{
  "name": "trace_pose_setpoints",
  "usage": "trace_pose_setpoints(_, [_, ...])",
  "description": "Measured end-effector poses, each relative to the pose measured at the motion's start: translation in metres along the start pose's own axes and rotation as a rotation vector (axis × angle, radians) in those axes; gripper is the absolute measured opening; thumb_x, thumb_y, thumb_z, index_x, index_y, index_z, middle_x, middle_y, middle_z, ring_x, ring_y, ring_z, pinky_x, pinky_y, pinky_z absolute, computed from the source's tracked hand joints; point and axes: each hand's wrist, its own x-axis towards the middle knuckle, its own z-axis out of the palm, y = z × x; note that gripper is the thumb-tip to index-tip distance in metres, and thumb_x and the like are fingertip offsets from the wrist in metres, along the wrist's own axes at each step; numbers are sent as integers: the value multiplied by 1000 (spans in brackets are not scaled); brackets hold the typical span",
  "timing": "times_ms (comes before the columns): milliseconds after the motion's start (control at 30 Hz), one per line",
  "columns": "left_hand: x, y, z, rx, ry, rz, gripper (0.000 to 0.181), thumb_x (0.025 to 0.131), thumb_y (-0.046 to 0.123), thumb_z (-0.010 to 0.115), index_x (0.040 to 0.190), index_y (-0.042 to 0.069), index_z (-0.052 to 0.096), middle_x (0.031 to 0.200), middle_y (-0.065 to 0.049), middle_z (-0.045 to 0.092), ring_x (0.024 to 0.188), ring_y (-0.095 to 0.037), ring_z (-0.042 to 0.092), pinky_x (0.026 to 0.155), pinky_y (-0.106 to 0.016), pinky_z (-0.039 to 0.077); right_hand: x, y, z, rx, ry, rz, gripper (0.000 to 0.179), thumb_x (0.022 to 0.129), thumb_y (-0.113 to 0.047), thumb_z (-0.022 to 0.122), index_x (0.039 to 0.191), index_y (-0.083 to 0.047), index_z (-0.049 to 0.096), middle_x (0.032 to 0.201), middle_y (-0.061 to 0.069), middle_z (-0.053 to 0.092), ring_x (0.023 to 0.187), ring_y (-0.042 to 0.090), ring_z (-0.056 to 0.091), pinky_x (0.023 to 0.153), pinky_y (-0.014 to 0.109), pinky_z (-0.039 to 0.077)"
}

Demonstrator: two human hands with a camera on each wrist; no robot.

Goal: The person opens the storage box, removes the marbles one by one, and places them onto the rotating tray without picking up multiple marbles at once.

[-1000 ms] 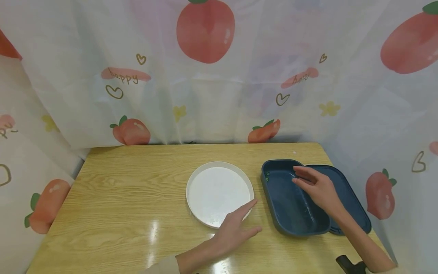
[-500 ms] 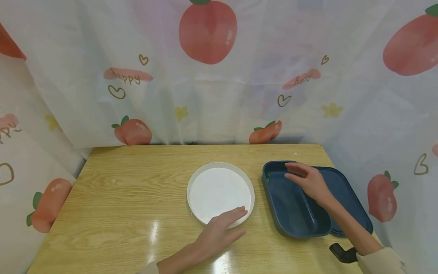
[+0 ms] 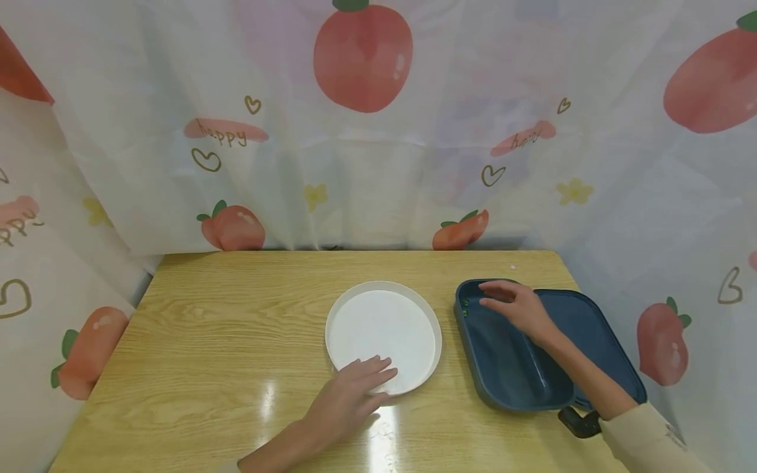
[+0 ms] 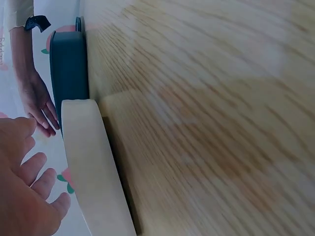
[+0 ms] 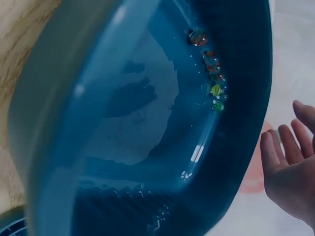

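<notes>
My left hand, fingers spread and nearly straight, hovers over the near-left part of a round white shallow dish. The left wrist view has that hand beside the dish's pale rim, holding nothing. My right hand is above a deep dark-blue rectangular tub, its fingers loosely bent and nothing between them. Inside the tub, several small glass marbles, clear, reddish and green, lie in a row along one wall. In the head view only a few green marbles show.
A matching dark-blue lid lies right of the tub, partly hidden by the tub and right arm. A black device sits at the right wrist. The wooden table ends at a fruit-print curtain behind.
My left hand has moved left, from the dish's right side to its near-left edge. My right hand has shifted left over the tub. The dish, tub and lid stay in place.
</notes>
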Motion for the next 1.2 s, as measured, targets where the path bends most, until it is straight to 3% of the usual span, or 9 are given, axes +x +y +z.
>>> trace_pose_setpoints(367, [-18, -19, -10, 170, -33, 61, 29, 92, 19, 71, 121, 18, 73, 131, -3, 65, 125, -24, 58, 101, -52, 46, 12, 9, 9, 4, -41, -28, 39, 96, -20, 69, 128, 2, 64, 128, 22, 62, 113, 38, 62, 88, 46, 55])
trace_pose_setpoints(667, [-27, -29, -11, 206, -29, 92, 25, 90, 22, 74, 115, 19, 75, 127, -3, 68, 123, -26, 60, 101, -57, 45, 16, 16, 10, 33, -81, 0, 40, 96, -16, 69, 130, 5, 62, 130, 26, 60, 116, 42, 60, 90, 51, 53])
trace_pose_setpoints(933, [-29, -35, -7, 260, 1, 161, 26, 88, 20, 76, 114, 19, 76, 124, -3, 69, 119, -24, 62, 100, -55, 46, 19, 18, 10, 56, -125, 43, 44, 96, -19, 69, 132, 4, 60, 134, 26, 58, 120, 42, 57, 95, 54, 50])
trace_pose_setpoints(1200, [-28, -35, -5, 237, -2, 157, 26, 87, 18, 77, 113, 18, 76, 124, -4, 69, 119, -26, 63, 99, -56, 47, 25, 14, 2, 64, -155, 43, 44, 96, -17, 69, 133, 4, 60, 132, 25, 60, 120, 41, 58, 95, 51, 51])
